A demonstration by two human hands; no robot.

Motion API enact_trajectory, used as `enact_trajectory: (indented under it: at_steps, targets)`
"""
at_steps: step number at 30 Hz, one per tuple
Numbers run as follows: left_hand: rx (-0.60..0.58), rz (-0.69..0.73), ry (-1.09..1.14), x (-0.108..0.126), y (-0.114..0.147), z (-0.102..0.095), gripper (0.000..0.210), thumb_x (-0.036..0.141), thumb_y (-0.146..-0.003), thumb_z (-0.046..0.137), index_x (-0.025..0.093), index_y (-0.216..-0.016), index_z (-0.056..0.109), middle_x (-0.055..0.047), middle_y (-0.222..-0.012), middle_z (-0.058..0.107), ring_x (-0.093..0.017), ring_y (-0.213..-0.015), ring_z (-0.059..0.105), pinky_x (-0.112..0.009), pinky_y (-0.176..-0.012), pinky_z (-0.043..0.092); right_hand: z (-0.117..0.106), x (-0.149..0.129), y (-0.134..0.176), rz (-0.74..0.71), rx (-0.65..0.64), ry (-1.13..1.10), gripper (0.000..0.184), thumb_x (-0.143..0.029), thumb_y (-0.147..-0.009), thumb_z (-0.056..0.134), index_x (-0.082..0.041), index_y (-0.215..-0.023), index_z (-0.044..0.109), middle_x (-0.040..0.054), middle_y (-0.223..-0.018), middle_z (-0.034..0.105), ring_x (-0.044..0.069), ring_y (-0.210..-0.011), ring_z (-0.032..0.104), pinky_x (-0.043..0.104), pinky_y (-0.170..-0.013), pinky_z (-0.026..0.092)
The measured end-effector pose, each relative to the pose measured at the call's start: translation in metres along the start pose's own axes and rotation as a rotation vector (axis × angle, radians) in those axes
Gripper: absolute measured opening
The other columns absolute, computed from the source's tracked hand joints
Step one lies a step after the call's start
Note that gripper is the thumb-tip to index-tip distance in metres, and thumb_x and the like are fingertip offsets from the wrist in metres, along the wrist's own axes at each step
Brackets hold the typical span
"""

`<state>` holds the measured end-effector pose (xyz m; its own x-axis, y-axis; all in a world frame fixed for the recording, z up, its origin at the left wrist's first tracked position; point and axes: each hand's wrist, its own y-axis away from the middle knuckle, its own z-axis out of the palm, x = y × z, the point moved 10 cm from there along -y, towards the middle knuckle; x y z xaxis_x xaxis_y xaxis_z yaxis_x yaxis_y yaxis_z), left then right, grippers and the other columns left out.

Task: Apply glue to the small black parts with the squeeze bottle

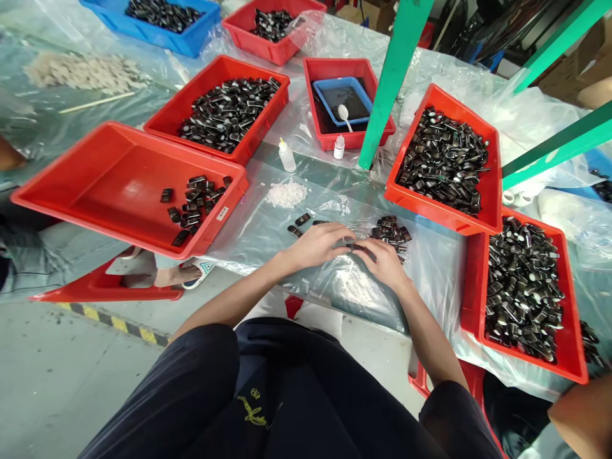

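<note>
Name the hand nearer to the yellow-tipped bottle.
Left. The left hand is on the near side of the bottle, slightly to its right; the right hand is also nearer the body, but farther right.

Lateral access, left of centre: a gap lies between the left hand [327,243] and the near left tray [95,185]; three loose parts [303,219] obstruct its upper end. Forward access: a lane of table [342,191] runs up from the hands between the white heap [285,194] and the upper right tray [442,218]. It is bounded at upper centre by two bottles [287,156] and the green post [389,89]. Right side: the pile [394,237] stands just beside the right hand [382,258]; beyond it, the lower right tray [473,287] walls off the frame's right. Near side: an open strip runs below the hands to the table edge. Tray entry: the near left tray is unobstructed in its left half.
</note>
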<state>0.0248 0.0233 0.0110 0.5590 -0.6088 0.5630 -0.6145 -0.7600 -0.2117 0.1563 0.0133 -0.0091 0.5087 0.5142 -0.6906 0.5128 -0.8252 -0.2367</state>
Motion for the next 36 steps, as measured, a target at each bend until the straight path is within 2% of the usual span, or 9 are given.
enact_trajectory:
  at_steps: [4,6,11,15,18,21,25,31,36]
  targets:
    - [0.01,-0.139,-0.114,-0.045,-0.01,-0.016,0.026,0.034,-0.104,0.058,0.02,-0.116,0.076,-0.012,-0.119,0.076,-0.03,-0.116,0.069,-0.042,-0.101,0.052,-0.016,0.013,0.0,0.054,0.076,0.014,0.03,-0.047,-0.107,0.059,-0.024,-0.11,0.078,0.0077,-0.09,0.078,0.023,-0.076,0.07,0.036,-0.076,0.056]
    - [-0.029,-0.146,-0.182,-0.058,-0.015,-0.014,0.027,0.033,-0.104,0.056,0.02,-0.111,0.078,-0.013,-0.116,0.076,-0.031,-0.114,0.068,-0.043,-0.102,0.051,-0.022,0.017,-0.001,0.069,0.109,0.006,0.031,-0.048,-0.107,0.059,-0.023,-0.109,0.078,0.0072,-0.089,0.077,0.022,-0.072,0.068,0.035,-0.074,0.055]
    - [-0.111,-0.095,-0.276,-0.059,-0.023,0.004,0.028,0.03,-0.104,0.053,0.02,-0.107,0.079,-0.013,-0.113,0.075,-0.031,-0.114,0.067,-0.042,-0.098,0.051,-0.018,0.017,-0.002,0.069,0.099,0.005,0.029,-0.046,-0.107,0.061,-0.022,-0.109,0.078,0.0072,-0.089,0.077,0.022,-0.073,0.068,0.035,-0.075,0.054]
    - [-0.108,-0.12,-0.261,-0.057,-0.019,0.005,0.026,0.026,-0.102,0.052,0.017,-0.101,0.077,-0.014,-0.108,0.076,-0.032,-0.112,0.067,-0.044,-0.099,0.05,-0.018,0.015,-0.001,0.072,0.104,0.021,0.031,-0.047,-0.107,0.06,-0.022,-0.108,0.078,0.007,-0.086,0.076,0.022,-0.072,0.067,0.035,-0.075,0.053]
    - [-0.031,-0.185,-0.091,-0.053,-0.014,-0.003,0.021,0.027,-0.099,0.056,0.018,-0.097,0.075,-0.013,-0.105,0.076,-0.029,-0.107,0.069,-0.041,-0.094,0.051,-0.019,0.014,-0.001,0.077,0.104,0.013,0.033,-0.049,-0.107,0.059,-0.023,-0.108,0.078,0.0067,-0.084,0.076,0.022,-0.071,0.066,0.035,-0.073,0.053]
    - [0.134,-0.306,0.295,-0.047,-0.007,-0.011,0.023,0.038,-0.098,0.062,0.018,-0.099,0.074,-0.009,-0.1,0.077,-0.021,-0.089,0.068,-0.033,-0.079,0.051,-0.017,0.012,-0.002,0.08,0.099,-0.023,0.036,-0.053,-0.107,0.058,-0.023,-0.107,0.077,0.0063,-0.083,0.074,0.021,-0.07,0.064,0.035,-0.071,0.052]
    - [0.255,-0.348,0.64,-0.032,-0.005,-0.004,0.032,0.048,-0.09,0.072,0.017,-0.092,0.074,-0.007,-0.089,0.075,-0.015,-0.073,0.06,-0.028,-0.066,0.046,-0.012,0.011,-0.003,0.1,0.091,-0.117,0.042,-0.06,-0.105,0.058,-0.022,-0.098,0.075,0.0035,-0.075,0.068,0.018,-0.065,0.058,0.032,-0.065,0.047]
    - [0.311,-0.367,0.692,-0.03,-0.005,0.001,0.032,0.049,-0.086,0.075,0.017,-0.088,0.074,-0.006,-0.084,0.074,-0.012,-0.065,0.051,-0.027,-0.06,0.04,-0.009,0.011,-0.004,0.127,0.078,-0.177,0.05,-0.067,-0.104,0.054,-0.021,-0.087,0.069,-0.0001,-0.068,0.059,0.015,-0.061,0.05,0.03,-0.063,0.041]
    - [0.313,-0.376,0.688,-0.03,-0.005,0.001,0.032,0.049,-0.086,0.075,0.017,-0.088,0.074,-0.006,-0.086,0.075,-0.013,-0.067,0.053,-0.027,-0.062,0.042,-0.01,0.008,-0.002,0.111,0.088,-0.142,0.045,-0.063,-0.104,0.055,-0.022,-0.087,0.066,-0.0003,-0.067,0.058,0.016,-0.06,0.05,0.03,-0.061,0.04]
